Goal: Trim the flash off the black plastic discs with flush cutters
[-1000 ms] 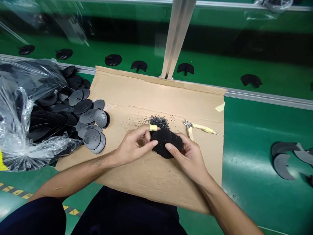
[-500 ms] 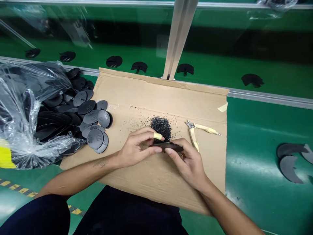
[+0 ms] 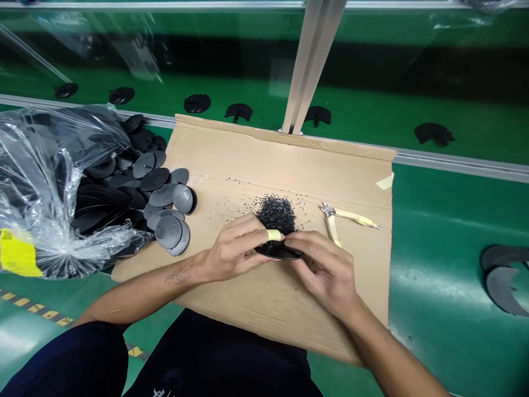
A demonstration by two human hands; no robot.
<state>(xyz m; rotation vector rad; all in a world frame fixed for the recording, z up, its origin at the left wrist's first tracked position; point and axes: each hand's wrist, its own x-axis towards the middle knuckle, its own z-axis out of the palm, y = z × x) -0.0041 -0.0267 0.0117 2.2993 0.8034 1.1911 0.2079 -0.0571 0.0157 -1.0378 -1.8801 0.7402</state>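
Pinching a black disc [image 3: 281,253] over the cardboard [image 3: 248,314]

Left hand [image 3: 239,245] grips one edge, fingers curled; right hand [image 3: 326,267], half closed, pinches the other.

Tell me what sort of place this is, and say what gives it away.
Probably a factory workstation: many matching black discs heaped by a plastic bag, yellow-handled cutters on cardboard, and yellow-and-black striped tape.

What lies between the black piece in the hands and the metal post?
In the head view, a heap of small black bits, then cardboard beyond.
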